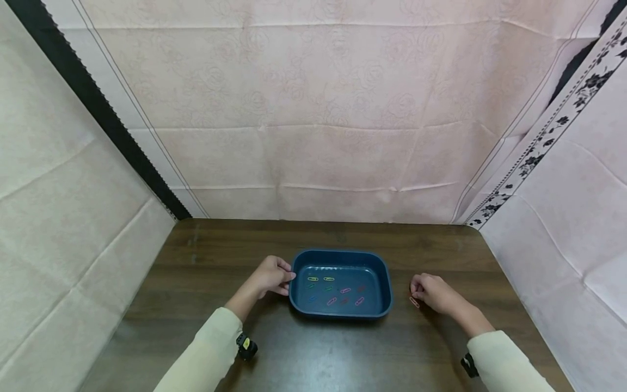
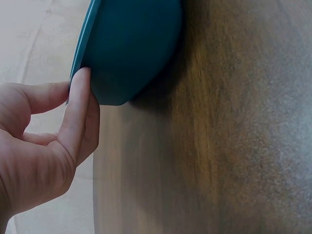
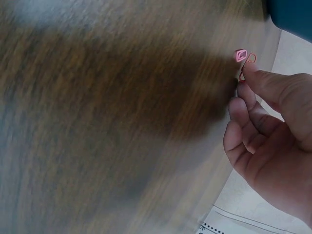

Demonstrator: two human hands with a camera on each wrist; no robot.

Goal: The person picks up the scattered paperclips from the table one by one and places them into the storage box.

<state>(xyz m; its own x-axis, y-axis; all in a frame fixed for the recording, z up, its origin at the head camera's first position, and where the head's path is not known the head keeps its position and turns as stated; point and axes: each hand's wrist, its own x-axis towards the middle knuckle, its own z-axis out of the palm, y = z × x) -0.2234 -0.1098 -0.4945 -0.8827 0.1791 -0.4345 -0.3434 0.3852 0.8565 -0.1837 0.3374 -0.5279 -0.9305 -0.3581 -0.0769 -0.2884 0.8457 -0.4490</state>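
My left hand (image 1: pixel 271 276) pinches the left rim of a blue tray (image 1: pixel 338 254), thumb on one side and fingers on the other, as the left wrist view shows. Right of the tray, my right hand (image 1: pixel 433 294) holds a red paper clip (image 3: pixel 252 54) between thumb and fingertip, close above the table. A pink paper clip (image 3: pixel 241 55) lies on the wood beside those fingertips. Inside the tray are several paper clips: two yellow ones, one a yellow clip (image 1: pixel 313 279) at the back left, with green, blue, pink and red ones nearer the front and right.
The brown wooden table (image 1: pixel 313 354) carries the tray near its middle. Pale patterned cloth (image 1: pixel 313 109) hangs behind it, with further cloth panels on the left and right sides. A dark device sits on each wrist.
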